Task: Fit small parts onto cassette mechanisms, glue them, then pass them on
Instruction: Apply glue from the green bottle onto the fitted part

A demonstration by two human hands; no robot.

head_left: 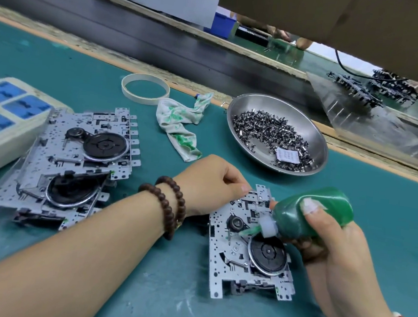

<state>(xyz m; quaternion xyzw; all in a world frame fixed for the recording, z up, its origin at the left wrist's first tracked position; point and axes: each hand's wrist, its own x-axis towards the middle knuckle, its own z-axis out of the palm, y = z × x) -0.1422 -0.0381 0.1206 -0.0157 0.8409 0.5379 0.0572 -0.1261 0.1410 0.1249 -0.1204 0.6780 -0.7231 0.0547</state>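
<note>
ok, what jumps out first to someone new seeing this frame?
The green glue bottle gripped by the right hand, its nozzle down on the cassette mechanism that the left hand steadies at its top edge. Behind sits a steel bowl of small metal parts; two more mechanisms lie at left.

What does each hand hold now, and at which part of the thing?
The right hand grips the green glue bottle around its body, nozzle down on the cassette mechanism. The left hand holds that mechanism at its upper left edge.
</note>
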